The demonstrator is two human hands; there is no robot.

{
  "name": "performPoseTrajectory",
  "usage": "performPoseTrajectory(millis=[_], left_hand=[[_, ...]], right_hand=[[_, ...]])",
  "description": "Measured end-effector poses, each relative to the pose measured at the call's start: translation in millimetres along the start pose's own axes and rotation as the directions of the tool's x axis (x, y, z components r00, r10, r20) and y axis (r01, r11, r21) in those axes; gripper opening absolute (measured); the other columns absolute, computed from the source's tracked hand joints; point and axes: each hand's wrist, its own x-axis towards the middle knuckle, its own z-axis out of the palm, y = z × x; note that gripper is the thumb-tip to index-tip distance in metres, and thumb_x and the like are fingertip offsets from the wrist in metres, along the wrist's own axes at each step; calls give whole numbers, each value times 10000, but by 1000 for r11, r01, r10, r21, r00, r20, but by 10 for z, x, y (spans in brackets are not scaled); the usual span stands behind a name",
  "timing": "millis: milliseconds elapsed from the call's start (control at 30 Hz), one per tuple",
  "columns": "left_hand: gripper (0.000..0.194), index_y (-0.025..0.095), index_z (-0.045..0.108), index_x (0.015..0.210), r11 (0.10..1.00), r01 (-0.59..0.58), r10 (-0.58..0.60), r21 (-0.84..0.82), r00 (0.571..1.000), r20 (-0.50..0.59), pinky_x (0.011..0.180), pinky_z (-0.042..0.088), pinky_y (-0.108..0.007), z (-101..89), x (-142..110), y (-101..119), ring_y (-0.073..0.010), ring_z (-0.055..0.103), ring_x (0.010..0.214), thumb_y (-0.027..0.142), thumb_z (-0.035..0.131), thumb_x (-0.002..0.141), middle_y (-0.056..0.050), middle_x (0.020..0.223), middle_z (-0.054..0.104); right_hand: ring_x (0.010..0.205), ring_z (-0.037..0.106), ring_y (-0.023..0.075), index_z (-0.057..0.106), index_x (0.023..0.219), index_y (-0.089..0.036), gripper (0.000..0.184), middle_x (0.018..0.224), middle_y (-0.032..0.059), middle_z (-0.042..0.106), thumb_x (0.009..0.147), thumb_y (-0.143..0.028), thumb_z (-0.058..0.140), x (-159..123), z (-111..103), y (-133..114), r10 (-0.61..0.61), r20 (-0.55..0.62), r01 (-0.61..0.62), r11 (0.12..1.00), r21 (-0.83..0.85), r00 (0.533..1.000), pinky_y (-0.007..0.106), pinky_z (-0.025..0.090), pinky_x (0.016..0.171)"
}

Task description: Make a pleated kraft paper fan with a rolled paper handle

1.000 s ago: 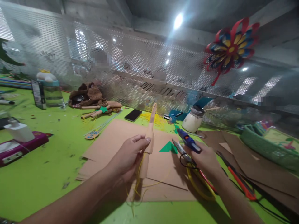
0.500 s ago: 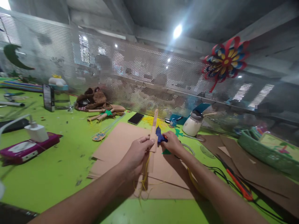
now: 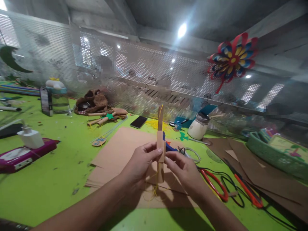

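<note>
Upright between my hands stands a narrow rolled cardboard piece [image 3: 160, 146], with a thinner strip rising from its top and yellow yarn [image 3: 155, 192] hanging at its lower end. My left hand [image 3: 141, 162] pinches it from the left, the thumb across its front. From the right, my right hand [image 3: 183, 168] presses thumb and fingertips against its edge. Just behind lies a blue glue gun [image 3: 170, 147], partly hidden by the piece and my right hand. Beneath both hands are stacked brown cardboard sheets [image 3: 115, 150]. Orange-handled scissors [image 3: 215, 184] lie beside my right wrist.
An orange utility knife [image 3: 250, 192] and black cable lie to the right, near dark cardboard [image 3: 223, 147] and a green basket [image 3: 262, 154]. A phone [image 3: 139, 122], white jar [image 3: 198, 126] and yellow shreds [image 3: 154, 124] stand or lie behind. A purple power strip [image 3: 48, 147] is left.
My right hand brought the glue gun to the cardboard piece, then let go of it and the scissors. Now its fingers press the piece's right edge while my left hand keeps its hold.
</note>
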Motion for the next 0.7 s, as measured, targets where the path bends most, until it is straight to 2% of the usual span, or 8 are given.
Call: performPoseTrajectory(millis=[100, 233, 300, 500, 700], left_hand=[[261, 145, 737, 963, 1000, 12, -12, 18, 1000, 12, 797, 490, -324, 9, -9, -17, -205, 652, 841, 203, 739, 709, -107, 926, 731], [289, 152, 731, 1005, 998, 51, -51, 34, 999, 16, 763, 492, -328, 32, -37, -28, -223, 638, 877, 216, 731, 723, -122, 943, 725], [299, 148, 730, 1012, 997, 76, -76, 33, 997, 22, 748, 490, -331, 37, -51, -36, -223, 635, 856, 222, 733, 721, -128, 943, 722], [326, 132, 736, 982, 995, 101, -101, 5, 995, 21, 731, 487, -329, 37, -63, -51, -217, 629, 808, 239, 770, 676, -123, 904, 718], [307, 137, 731, 992, 993, 116, -115, -23, 993, 41, 705, 486, -318, 66, -87, -48, -194, 627, 747, 234, 759, 702, -113, 886, 722]], right_hand=[[906, 649, 199, 655, 1011, -151, 327, 987, 81, 718, 852, -435, 620, -5, 83, 16, 81, -34, -71, 972, 226, 996, 300, 506, 784], [771, 634, 173, 674, 866, -145, 337, 821, 48, 711, 768, -466, 706, -14, 149, 27, 153, -84, -114, 928, 354, 985, 273, 496, 699], [766, 629, 168, 680, 851, -145, 340, 800, 40, 707, 740, -463, 733, -35, 174, 8, 176, -100, -121, 906, 406, 979, 263, 490, 690], [700, 584, 139, 682, 801, -128, 373, 749, 27, 676, 668, -459, 793, -74, 185, -13, 251, -121, -168, 868, 468, 960, 240, 461, 649], [700, 580, 147, 670, 804, -143, 376, 757, 23, 665, 651, -460, 803, -99, 171, 24, 277, -80, -199, 836, 512, 957, 247, 459, 641]])
